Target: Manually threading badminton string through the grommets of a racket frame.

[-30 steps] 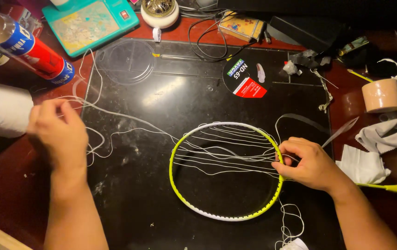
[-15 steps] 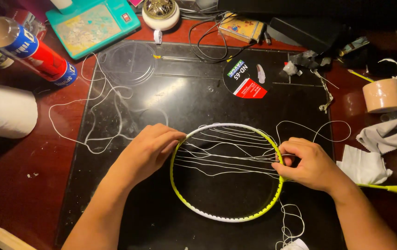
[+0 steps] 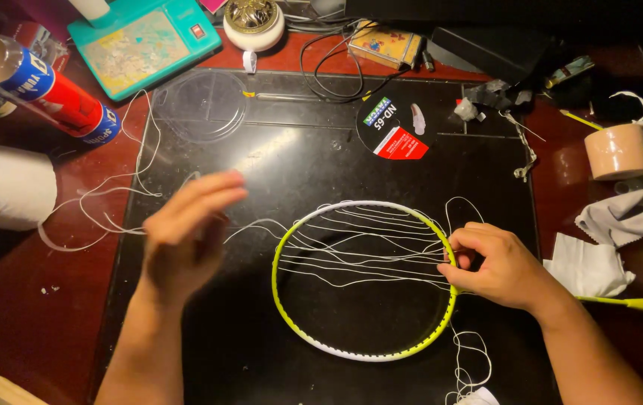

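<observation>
Fingers (image 3: pixel 479 244) of your right hand (image 3: pixel 505 266) pinch the frame (image 3: pixel 291 315) at its right edge, where the string (image 3: pixel 359 255) feeds through; grip looks firm. Left hand (image 3: pixel 186 236) hangs blurred over the mat (image 3: pixel 299 157), fingers spread wide; whether a strand runs between them, cannot tell.

Frame lies flat on the mat, centre of the bench (image 3: pixel 29 315), handle end running right under your forearm.

Risks, as judged:
- Loose string trails left in loops across mat and bench. A fast pull could snag one loop in another and knot.
- Strands inside the hoop sag, wavy and uneven. Tension could slip if your right pinch eases.
- More slack (image 3: pixel 471 360) is coiled below the frame, just by your right wrist; could catch there.
- Tube (image 3: pixel 44 86) and paper roll (image 3: pixel 2 187) sit near the outer loops; a dragged strand might hook them.

Materials: frame thin, glossy, yellow-green oval with white bands top and bottom. String white, fine, springy. Mat black, smooth, reflective. Bench dark red wood. Tape roll (image 3: pixel 619 150) tan, matte. Cloth (image 3: pixel 625 217) grey, crumpled.
</observation>
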